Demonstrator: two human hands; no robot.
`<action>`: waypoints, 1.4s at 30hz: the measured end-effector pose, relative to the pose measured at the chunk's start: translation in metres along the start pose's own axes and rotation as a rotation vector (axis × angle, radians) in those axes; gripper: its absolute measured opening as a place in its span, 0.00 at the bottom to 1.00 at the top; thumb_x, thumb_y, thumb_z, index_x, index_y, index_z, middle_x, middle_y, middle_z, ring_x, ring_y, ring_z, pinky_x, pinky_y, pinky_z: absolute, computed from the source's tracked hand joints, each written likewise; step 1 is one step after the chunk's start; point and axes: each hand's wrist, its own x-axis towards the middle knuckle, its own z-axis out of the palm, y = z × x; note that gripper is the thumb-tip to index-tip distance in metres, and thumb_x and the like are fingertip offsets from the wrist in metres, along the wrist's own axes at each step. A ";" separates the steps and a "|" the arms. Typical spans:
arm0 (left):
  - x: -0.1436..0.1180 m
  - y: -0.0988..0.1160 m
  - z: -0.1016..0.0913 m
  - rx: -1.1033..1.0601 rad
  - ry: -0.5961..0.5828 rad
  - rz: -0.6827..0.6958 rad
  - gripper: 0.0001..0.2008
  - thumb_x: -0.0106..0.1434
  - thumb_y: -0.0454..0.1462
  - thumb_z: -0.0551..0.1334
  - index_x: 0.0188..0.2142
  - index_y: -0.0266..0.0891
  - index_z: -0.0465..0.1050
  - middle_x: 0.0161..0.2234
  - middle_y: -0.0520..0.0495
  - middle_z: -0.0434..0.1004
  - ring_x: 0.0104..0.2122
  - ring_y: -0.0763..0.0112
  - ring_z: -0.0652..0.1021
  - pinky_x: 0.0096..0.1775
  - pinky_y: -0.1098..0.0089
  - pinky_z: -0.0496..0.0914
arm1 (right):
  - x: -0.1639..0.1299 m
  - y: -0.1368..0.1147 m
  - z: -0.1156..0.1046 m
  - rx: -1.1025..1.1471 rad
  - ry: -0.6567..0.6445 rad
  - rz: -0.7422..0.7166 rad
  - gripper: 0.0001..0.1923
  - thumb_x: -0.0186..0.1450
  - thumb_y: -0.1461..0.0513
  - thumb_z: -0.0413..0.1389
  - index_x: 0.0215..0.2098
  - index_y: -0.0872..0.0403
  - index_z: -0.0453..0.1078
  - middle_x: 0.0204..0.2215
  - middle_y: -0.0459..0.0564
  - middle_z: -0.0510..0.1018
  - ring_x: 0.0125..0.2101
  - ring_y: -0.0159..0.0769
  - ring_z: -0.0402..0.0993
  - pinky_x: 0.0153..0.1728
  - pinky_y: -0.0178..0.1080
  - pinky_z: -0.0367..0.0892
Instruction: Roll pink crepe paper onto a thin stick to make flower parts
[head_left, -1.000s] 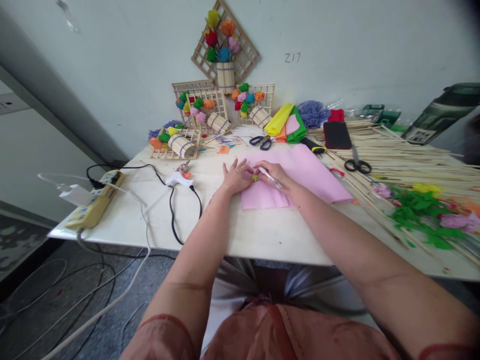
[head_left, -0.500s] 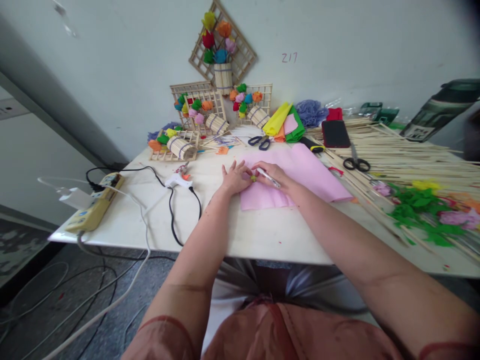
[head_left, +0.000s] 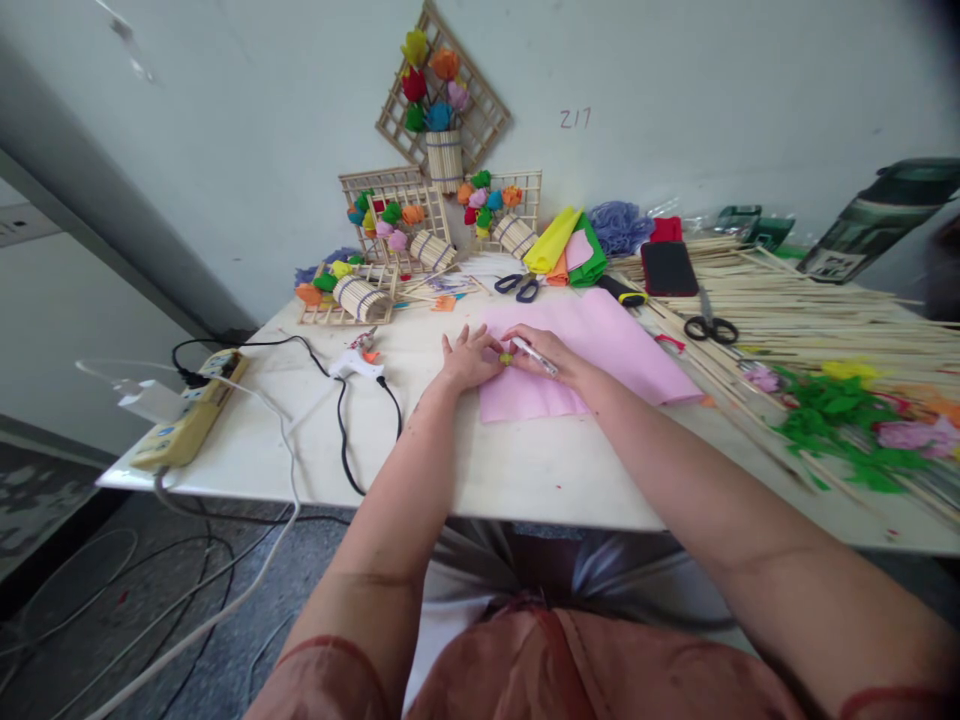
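Note:
A sheet of pink crepe paper (head_left: 600, 345) lies flat on the white table. My left hand (head_left: 472, 360) rests at the sheet's left edge with its fingers spread. In my right hand (head_left: 546, 352) is a white pen (head_left: 537, 357), slanting up toward my wrist, its tip hidden by the fingers. Between the two hands, a small yellow-green piece (head_left: 506, 359) lies on the paper by my left fingertips; its kind is too small to make out.
A white glue gun (head_left: 356, 364) and a power strip (head_left: 191, 410) with cables lie left. Scissors (head_left: 517, 287), folded coloured paper (head_left: 566, 245) and lattice frames with paper flowers (head_left: 442, 160) stand behind. Wooden sticks (head_left: 787, 310), a phone (head_left: 670, 269) and a bottle (head_left: 877, 225) are right.
Both hands stay at nearly the same spot on the pink paper. The pen has shifted very slightly; the whole view has moved a little.

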 end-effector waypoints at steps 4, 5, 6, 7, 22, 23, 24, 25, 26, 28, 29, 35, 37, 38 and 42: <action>-0.002 0.001 -0.002 -0.010 -0.020 -0.005 0.15 0.56 0.48 0.58 0.42 0.51 0.70 0.63 0.54 0.49 0.63 0.56 0.46 0.56 0.41 0.34 | -0.004 -0.004 -0.003 0.030 0.044 0.007 0.18 0.53 0.63 0.56 0.42 0.55 0.68 0.31 0.47 0.77 0.28 0.30 0.72 0.31 0.32 0.64; -0.002 0.001 -0.003 -0.013 -0.023 0.000 0.15 0.56 0.49 0.58 0.42 0.51 0.71 0.63 0.53 0.49 0.63 0.56 0.46 0.56 0.41 0.34 | -0.005 -0.005 -0.004 0.032 0.059 0.012 0.17 0.53 0.64 0.55 0.42 0.56 0.68 0.31 0.48 0.77 0.28 0.30 0.72 0.31 0.32 0.64; -0.003 0.001 -0.003 -0.017 -0.024 0.006 0.16 0.56 0.50 0.58 0.42 0.51 0.71 0.63 0.53 0.49 0.63 0.56 0.46 0.56 0.41 0.34 | -0.006 -0.005 -0.005 0.030 0.069 0.016 0.17 0.53 0.65 0.55 0.42 0.56 0.68 0.31 0.48 0.77 0.28 0.30 0.72 0.31 0.32 0.64; -0.003 0.001 -0.004 -0.022 -0.024 0.012 0.16 0.56 0.50 0.58 0.42 0.50 0.71 0.63 0.53 0.49 0.63 0.55 0.46 0.56 0.41 0.34 | -0.007 -0.006 -0.006 0.027 0.073 0.019 0.17 0.53 0.65 0.55 0.42 0.56 0.68 0.32 0.48 0.77 0.28 0.30 0.72 0.31 0.32 0.64; -0.004 0.004 -0.004 -0.007 -0.024 0.029 0.14 0.54 0.46 0.60 0.41 0.50 0.70 0.64 0.55 0.47 0.63 0.56 0.45 0.56 0.41 0.35 | -0.007 -0.009 -0.006 -0.025 0.079 0.014 0.17 0.54 0.67 0.53 0.42 0.57 0.69 0.31 0.49 0.78 0.28 0.30 0.73 0.32 0.32 0.65; -0.004 0.004 -0.004 -0.007 -0.024 0.026 0.15 0.53 0.46 0.61 0.41 0.50 0.70 0.64 0.55 0.47 0.63 0.56 0.45 0.56 0.41 0.35 | -0.007 -0.009 -0.006 -0.029 0.082 0.013 0.16 0.54 0.67 0.52 0.42 0.57 0.70 0.31 0.48 0.78 0.28 0.30 0.73 0.32 0.32 0.65; -0.004 0.005 -0.004 -0.008 -0.022 0.021 0.15 0.53 0.46 0.61 0.41 0.50 0.70 0.64 0.55 0.47 0.63 0.55 0.45 0.56 0.41 0.35 | -0.006 -0.008 -0.006 -0.031 0.084 0.010 0.16 0.54 0.67 0.52 0.42 0.56 0.70 0.31 0.48 0.78 0.28 0.30 0.73 0.32 0.32 0.65; -0.003 0.005 -0.005 -0.013 -0.019 0.015 0.16 0.53 0.47 0.61 0.41 0.50 0.70 0.64 0.54 0.47 0.63 0.55 0.45 0.56 0.41 0.35 | -0.006 -0.007 -0.006 -0.031 0.086 0.003 0.16 0.54 0.67 0.52 0.41 0.56 0.70 0.31 0.48 0.78 0.28 0.30 0.73 0.31 0.32 0.65; -0.003 0.005 -0.005 -0.023 -0.015 0.007 0.16 0.53 0.47 0.61 0.41 0.50 0.71 0.63 0.54 0.47 0.63 0.55 0.45 0.57 0.41 0.35 | -0.006 -0.006 -0.005 -0.030 0.090 -0.007 0.16 0.54 0.67 0.53 0.41 0.55 0.70 0.31 0.48 0.78 0.28 0.30 0.73 0.31 0.32 0.65; -0.003 0.006 -0.006 -0.054 -0.003 -0.016 0.15 0.54 0.48 0.60 0.41 0.51 0.71 0.63 0.55 0.48 0.63 0.56 0.45 0.57 0.42 0.35 | -0.005 -0.003 -0.004 -0.030 0.105 -0.031 0.16 0.54 0.67 0.53 0.41 0.54 0.69 0.32 0.47 0.78 0.29 0.31 0.73 0.32 0.32 0.65; -0.002 0.005 -0.007 -0.069 0.007 -0.034 0.14 0.55 0.49 0.59 0.41 0.51 0.71 0.63 0.56 0.48 0.63 0.57 0.45 0.57 0.42 0.35 | -0.005 -0.001 -0.003 -0.032 0.114 -0.039 0.16 0.54 0.67 0.53 0.41 0.54 0.69 0.32 0.47 0.78 0.30 0.31 0.73 0.33 0.32 0.65; 0.001 0.001 -0.005 -0.056 0.115 -0.083 0.11 0.56 0.47 0.59 0.38 0.52 0.73 0.63 0.57 0.50 0.63 0.59 0.46 0.58 0.43 0.36 | -0.004 -0.001 0.000 -0.086 0.122 0.034 0.15 0.56 0.65 0.54 0.42 0.51 0.69 0.34 0.47 0.79 0.32 0.32 0.74 0.33 0.34 0.64; 0.000 0.001 -0.005 -0.036 0.124 -0.069 0.11 0.55 0.47 0.61 0.37 0.52 0.73 0.63 0.58 0.50 0.63 0.58 0.45 0.58 0.43 0.36 | -0.004 -0.003 0.000 -0.115 0.115 0.059 0.15 0.55 0.62 0.56 0.42 0.50 0.70 0.34 0.46 0.79 0.32 0.34 0.74 0.32 0.34 0.64; -0.001 0.001 -0.005 -0.026 0.124 -0.061 0.11 0.55 0.48 0.61 0.37 0.52 0.73 0.63 0.57 0.50 0.63 0.58 0.45 0.57 0.43 0.36 | -0.004 -0.004 0.000 -0.127 0.112 0.063 0.15 0.55 0.61 0.57 0.42 0.50 0.70 0.34 0.46 0.79 0.33 0.34 0.74 0.32 0.34 0.63; -0.003 0.004 -0.005 0.000 0.126 -0.038 0.13 0.53 0.49 0.63 0.37 0.51 0.73 0.63 0.57 0.49 0.63 0.57 0.44 0.57 0.42 0.36 | -0.003 -0.005 0.002 -0.138 0.082 0.051 0.16 0.55 0.59 0.58 0.43 0.49 0.70 0.34 0.45 0.79 0.35 0.35 0.74 0.33 0.34 0.63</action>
